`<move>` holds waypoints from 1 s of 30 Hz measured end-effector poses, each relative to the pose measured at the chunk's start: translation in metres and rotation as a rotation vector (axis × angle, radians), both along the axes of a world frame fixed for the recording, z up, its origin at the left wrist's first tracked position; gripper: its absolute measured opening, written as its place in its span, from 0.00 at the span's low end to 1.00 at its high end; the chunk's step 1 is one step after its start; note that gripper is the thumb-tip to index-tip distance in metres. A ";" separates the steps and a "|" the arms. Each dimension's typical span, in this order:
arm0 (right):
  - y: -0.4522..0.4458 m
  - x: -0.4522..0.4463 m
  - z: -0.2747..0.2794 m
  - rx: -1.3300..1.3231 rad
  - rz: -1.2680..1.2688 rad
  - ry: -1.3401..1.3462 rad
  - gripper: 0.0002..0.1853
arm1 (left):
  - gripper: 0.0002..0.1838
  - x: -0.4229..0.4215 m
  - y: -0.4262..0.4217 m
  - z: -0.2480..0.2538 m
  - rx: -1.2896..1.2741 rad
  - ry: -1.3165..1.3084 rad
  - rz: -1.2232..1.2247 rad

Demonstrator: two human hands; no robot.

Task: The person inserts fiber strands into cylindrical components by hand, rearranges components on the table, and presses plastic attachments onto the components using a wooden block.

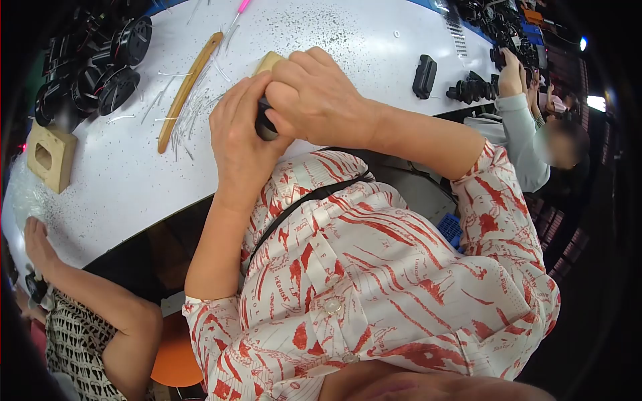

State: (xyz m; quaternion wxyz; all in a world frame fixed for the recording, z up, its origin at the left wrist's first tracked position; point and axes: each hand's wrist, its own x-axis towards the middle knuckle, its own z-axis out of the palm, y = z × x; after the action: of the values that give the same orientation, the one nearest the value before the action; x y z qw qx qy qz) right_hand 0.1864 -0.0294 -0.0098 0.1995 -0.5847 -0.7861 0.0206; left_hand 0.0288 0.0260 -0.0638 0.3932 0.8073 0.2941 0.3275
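Observation:
My left hand (235,123) and my right hand (309,93) come together at the near edge of the white table. Between them is a dark rounded part (265,119), mostly covered by my fingers, so I cannot make out its kind. The left fingers curve around its far side, and the right hand is closed over its top. Just beyond my knuckles, a pale wooden block (269,62) shows partly. Left of my hands lies a flat wooden stick (190,92) among scattered thin wire pieces (194,120).
Black round assemblies (100,73) are piled at the left, by a wooden block with a hole (52,157). A black oblong part (424,77) lies right, near more black parts (471,89). People sit on both sides; one person's arm (100,294) rests at the left edge.

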 end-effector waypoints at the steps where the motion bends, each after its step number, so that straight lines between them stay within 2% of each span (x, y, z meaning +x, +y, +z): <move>1: 0.001 0.000 -0.001 0.016 -0.015 0.000 0.16 | 0.39 0.000 0.001 0.000 -0.017 -0.006 0.000; 7: -0.018 0.022 -0.004 0.020 -0.096 0.015 0.15 | 0.39 -0.002 0.004 0.003 -0.025 0.018 -0.026; 10: -0.031 0.034 -0.001 -0.217 -0.379 0.303 0.17 | 0.41 -0.002 0.007 0.006 0.063 0.063 -0.044; 11: -0.033 0.038 0.003 -0.206 -0.382 0.306 0.17 | 0.41 -0.001 0.008 0.011 0.075 0.063 -0.049; 14: -0.030 0.042 0.019 -0.808 -0.590 0.927 0.19 | 0.42 -0.003 0.010 0.032 0.213 0.026 -0.112; 15: -0.029 0.046 0.018 -0.798 -0.574 0.933 0.19 | 0.42 -0.003 0.013 0.039 0.228 0.033 -0.106; 18: -0.034 0.064 0.008 -0.828 -0.519 1.550 0.17 | 0.39 -0.004 0.020 0.058 0.079 -0.097 -0.150; 19: -0.033 0.073 0.008 -0.818 -0.506 1.558 0.17 | 0.39 -0.008 0.028 0.061 0.093 -0.091 -0.152; 21: -0.031 0.095 0.007 -0.594 -0.696 1.684 0.17 | 0.36 -0.030 0.056 0.057 0.216 -0.021 0.160; 23: -0.031 0.140 -0.006 -0.469 -0.723 1.752 0.17 | 0.33 -0.056 0.085 0.054 0.357 0.237 0.393; 25: -0.026 0.185 -0.024 -0.321 -0.767 1.808 0.17 | 0.32 -0.066 0.100 0.056 0.338 0.449 0.496; 27: -0.020 0.220 -0.035 -0.075 -0.840 1.887 0.17 | 0.33 -0.065 0.108 0.049 0.333 0.461 0.503; 30: -0.007 0.236 -0.033 0.076 -0.864 1.876 0.17 | 0.36 -0.054 0.110 0.034 0.302 0.526 0.539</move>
State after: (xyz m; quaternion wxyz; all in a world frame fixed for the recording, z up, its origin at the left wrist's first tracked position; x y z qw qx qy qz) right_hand 0.4226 -0.0368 -0.0429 0.7410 -0.5592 -0.0375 0.3700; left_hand -0.0249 0.1357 -0.0303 0.0816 0.8062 0.5342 0.2408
